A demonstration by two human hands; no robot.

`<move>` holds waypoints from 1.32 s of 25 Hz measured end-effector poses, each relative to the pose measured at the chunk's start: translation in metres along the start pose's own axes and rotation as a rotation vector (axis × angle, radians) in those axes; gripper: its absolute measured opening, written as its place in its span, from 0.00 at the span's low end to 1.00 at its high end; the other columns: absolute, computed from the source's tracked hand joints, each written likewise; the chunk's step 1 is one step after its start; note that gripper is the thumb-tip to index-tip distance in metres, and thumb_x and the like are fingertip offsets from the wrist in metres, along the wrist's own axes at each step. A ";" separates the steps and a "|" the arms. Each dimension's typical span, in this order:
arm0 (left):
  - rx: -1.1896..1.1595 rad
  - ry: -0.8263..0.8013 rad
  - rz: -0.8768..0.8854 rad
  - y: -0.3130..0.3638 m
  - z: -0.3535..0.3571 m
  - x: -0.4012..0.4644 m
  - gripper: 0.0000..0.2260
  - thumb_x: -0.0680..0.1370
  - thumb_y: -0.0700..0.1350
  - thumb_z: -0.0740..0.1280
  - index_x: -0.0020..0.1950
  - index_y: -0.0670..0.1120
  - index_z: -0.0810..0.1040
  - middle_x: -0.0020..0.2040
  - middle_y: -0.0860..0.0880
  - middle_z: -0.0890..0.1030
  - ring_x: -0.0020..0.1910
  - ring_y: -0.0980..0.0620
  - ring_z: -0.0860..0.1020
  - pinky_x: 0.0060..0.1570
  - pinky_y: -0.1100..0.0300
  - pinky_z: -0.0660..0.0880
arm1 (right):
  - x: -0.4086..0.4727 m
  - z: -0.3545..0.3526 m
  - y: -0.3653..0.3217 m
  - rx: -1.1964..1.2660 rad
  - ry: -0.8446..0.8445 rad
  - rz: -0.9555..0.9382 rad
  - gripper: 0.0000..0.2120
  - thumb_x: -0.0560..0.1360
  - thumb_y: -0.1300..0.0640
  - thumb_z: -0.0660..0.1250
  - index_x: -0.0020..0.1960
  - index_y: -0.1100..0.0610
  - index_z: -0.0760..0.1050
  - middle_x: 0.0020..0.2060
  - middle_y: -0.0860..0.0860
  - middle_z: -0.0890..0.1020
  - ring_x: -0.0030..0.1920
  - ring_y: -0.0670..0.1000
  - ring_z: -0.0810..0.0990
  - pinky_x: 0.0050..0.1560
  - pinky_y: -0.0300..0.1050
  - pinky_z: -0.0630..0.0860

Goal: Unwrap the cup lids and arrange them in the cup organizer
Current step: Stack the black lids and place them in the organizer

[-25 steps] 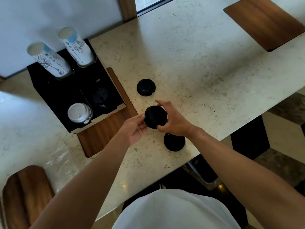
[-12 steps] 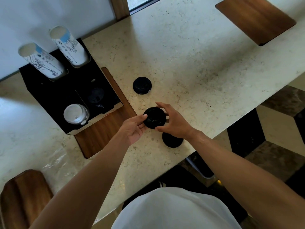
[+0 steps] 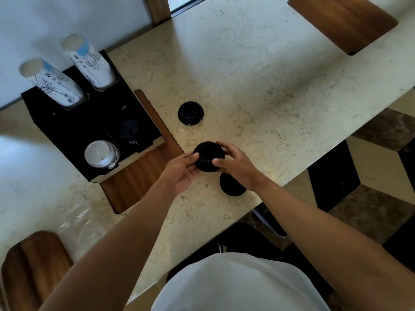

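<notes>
Gripping one stack of black lids (image 3: 208,156) between them, the left hand (image 3: 179,170) and right hand (image 3: 238,166) are hovering over the tabletop (image 3: 258,86). The cup organizer (image 3: 89,131) is lying toward the tabletop's left edge, so the left hand is nearer.

A long cream marble countertop (image 3: 258,63) with faint brown speckles fills most of the view. Rounded dark wooden boards (image 3: 343,21) are set into its surface. Beyond it stands a pale white wall (image 3: 56,16) beside a wooden window post (image 3: 158,7). Below the counter's edge lies a floor of black, brown and beige stone tiles (image 3: 370,171).
</notes>
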State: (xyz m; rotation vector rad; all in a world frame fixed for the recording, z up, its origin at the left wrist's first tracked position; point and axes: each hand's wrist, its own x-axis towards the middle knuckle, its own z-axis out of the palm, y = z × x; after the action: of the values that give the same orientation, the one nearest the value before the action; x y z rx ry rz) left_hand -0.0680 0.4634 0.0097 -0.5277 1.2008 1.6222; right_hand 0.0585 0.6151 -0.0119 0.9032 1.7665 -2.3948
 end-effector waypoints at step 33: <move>-0.030 0.164 -0.037 -0.013 -0.037 -0.024 0.17 0.77 0.34 0.69 0.66 0.39 0.75 0.62 0.38 0.81 0.61 0.41 0.81 0.54 0.52 0.81 | -0.038 0.008 0.036 -0.900 0.478 -0.231 0.46 0.62 0.26 0.71 0.71 0.52 0.66 0.58 0.48 0.65 0.59 0.50 0.70 0.59 0.41 0.74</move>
State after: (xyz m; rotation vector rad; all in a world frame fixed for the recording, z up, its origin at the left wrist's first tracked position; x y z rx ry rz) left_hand -0.0545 0.4195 0.0072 -0.7098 1.2808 1.5916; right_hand 0.0992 0.5833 -0.0237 1.1819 2.8370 -1.1839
